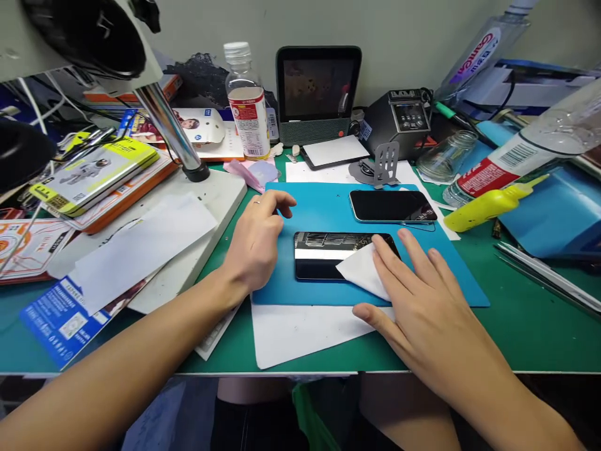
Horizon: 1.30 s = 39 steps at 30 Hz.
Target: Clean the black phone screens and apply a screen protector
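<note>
A black-faced phone (319, 266) with a bright reflection lies on the blue mat (277, 288). My right hand (417, 288) rests flat over its right end, fingers stretched and spread, thumb apart. Under those fingers a folded white cloth (361, 269) is pressed against the screen. Left of the phone, my left hand (260, 241) leans on the mat in a loose fist, with a ring on one finger and no object visible in it. Behind the first phone lies a second dark phone (393, 206).
A lamp post (171, 131) stands on a white base at left, beside stacked boxes (94, 172). Along the back are a drink bottle (247, 103), a display (319, 88) and a black device (399, 122). A yellow squeeze bottle (483, 207) and tweezers (549, 272) lie at right.
</note>
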Motion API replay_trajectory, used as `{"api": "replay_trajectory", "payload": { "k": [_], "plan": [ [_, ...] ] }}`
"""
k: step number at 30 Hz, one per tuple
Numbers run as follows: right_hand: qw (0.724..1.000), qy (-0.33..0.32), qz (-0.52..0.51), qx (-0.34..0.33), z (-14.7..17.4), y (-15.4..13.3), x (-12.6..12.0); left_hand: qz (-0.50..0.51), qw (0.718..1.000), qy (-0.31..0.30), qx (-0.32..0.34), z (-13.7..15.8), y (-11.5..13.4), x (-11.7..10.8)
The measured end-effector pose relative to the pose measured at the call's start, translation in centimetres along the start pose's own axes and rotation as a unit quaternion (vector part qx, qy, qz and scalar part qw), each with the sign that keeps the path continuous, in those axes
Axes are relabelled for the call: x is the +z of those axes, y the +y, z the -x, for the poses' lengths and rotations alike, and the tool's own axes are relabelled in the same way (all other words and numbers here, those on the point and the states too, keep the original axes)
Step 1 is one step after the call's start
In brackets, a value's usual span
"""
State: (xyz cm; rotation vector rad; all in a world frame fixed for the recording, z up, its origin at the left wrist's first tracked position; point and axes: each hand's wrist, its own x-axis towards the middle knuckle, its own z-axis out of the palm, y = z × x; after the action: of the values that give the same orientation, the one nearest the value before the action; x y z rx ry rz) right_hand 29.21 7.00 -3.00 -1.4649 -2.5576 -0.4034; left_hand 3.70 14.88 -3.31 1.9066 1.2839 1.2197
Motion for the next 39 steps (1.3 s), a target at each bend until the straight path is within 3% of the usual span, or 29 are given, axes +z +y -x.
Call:
{"api": "replay_trajectory", "payload": {
  "k": [9, 15, 22, 27, 34, 39],
  "plan": [
    [0.992, -0.076, -0.094, -0.041, -6.1, -4.4, 0.5, 0.119, 0.988, 0.08, 0.06, -0.2, 0.3, -0.2],
    [0.991, -0.075, -0.099, -0.048, -5.4, -6.1, 0.0, 0.143, 0.983, 0.085, 0.081, -0.1, 0.2, -0.3],
    [0.998, -0.03, -0.039, 0.025, -0.3, -2.9, -0.5, 0.132, 0.986, 0.078, 0.058, -0.1, 0.6, -0.4],
    [0.995, -0.049, -0.034, 0.079, -1.3, -0.6, 0.1, 0.123, 0.988, 0.076, 0.052, -0.3, 0.8, -0.7],
    [0.988, -0.119, -0.085, 0.049, -7.4, -5.5, 0.5, 0.116, 0.989, 0.079, 0.049, -0.6, 0.4, -0.5],
    [0.981, -0.134, -0.132, 0.039, -7.1, -7.1, 0.2, 0.11, 0.99, 0.077, 0.042, -0.6, 0.4, -0.3]
  ]
}}
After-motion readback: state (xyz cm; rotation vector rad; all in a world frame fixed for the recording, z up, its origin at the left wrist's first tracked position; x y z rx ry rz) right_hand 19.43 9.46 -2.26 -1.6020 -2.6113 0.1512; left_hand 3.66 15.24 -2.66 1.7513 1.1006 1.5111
